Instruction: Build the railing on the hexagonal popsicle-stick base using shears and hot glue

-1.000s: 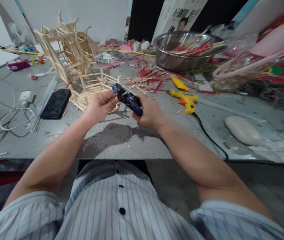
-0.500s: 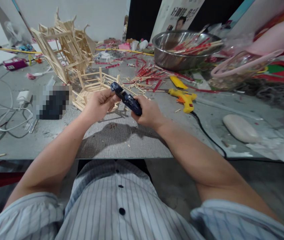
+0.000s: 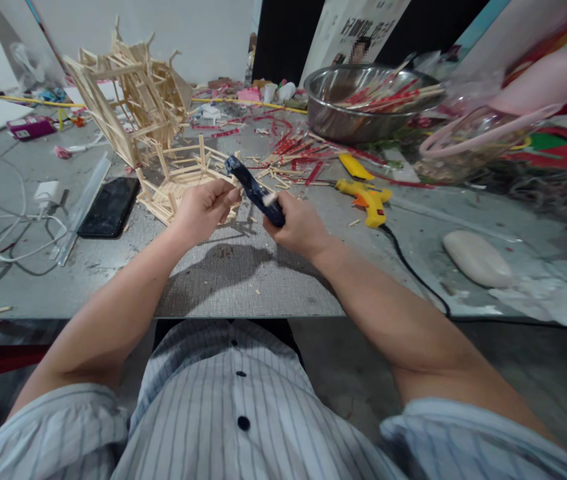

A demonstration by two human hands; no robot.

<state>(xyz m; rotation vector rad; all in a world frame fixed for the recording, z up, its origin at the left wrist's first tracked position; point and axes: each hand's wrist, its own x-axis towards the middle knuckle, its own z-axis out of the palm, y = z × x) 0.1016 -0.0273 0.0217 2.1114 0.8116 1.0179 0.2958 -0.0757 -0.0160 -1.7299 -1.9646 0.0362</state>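
Observation:
My right hand [image 3: 299, 223] is wrapped round a dark blue hand tool [image 3: 249, 185], whose far end points up and left; its exact kind is unclear. A blurred pale spot lies against the tool by my thumb, and I cannot tell what it is. Close to the tool's left side, my left hand [image 3: 206, 208] is closed in a pinch; whatever sits between its fingertips is too small to make out. Just behind my left hand is a low frame of wooden sticks [image 3: 183, 175]. A taller stick structure [image 3: 130, 100] rises beyond it.
A yellow glue gun [image 3: 369, 199] lies to the right, its black cord running to the table's front edge. Behind it are red-and-wood sticks [image 3: 298, 152] and a steel bowl [image 3: 348, 123]. A phone [image 3: 109, 208], cables and a charger [image 3: 47, 193] lie left; a pale stone-like object [image 3: 478, 259] lies right.
The dark blue tool has turned slightly in my right hand and its far end has shifted a little right, away from my left fingers. The left hand has barely moved.

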